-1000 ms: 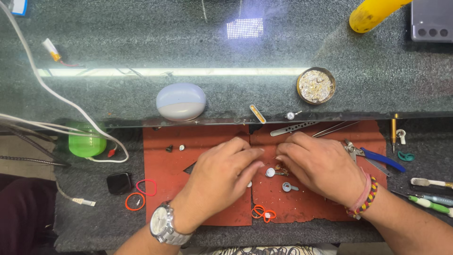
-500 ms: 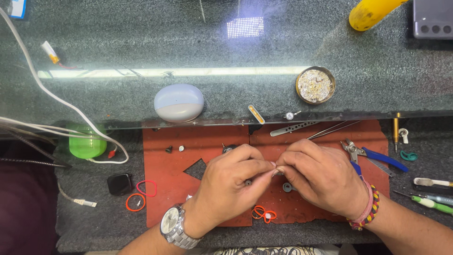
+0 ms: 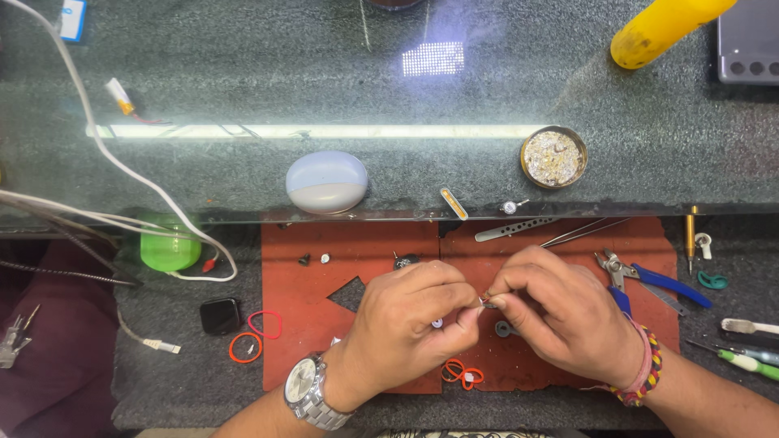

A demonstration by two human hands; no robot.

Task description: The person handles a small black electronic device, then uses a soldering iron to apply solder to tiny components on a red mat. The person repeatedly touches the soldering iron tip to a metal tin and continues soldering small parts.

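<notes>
My left hand, with a metal wristwatch on the wrist, and my right hand, with beaded bracelets, meet over a red work mat. Their fingertips pinch a tiny metal part between them; its exact shape is too small to tell. Small round parts lie on the mat under the hands, one a grey disc. Orange rubber rings lie at the mat's near edge.
Blue-handled pliers, tweezers and a perforated metal strip lie at the mat's far right. A round tin and pale oval case sit on the glass counter. A green container, white cables and screwdrivers flank the mat.
Both hands have lifted off the mat and drawn together, fingertips now pinching the tiny part between them. The camera view has shifted slightly.
</notes>
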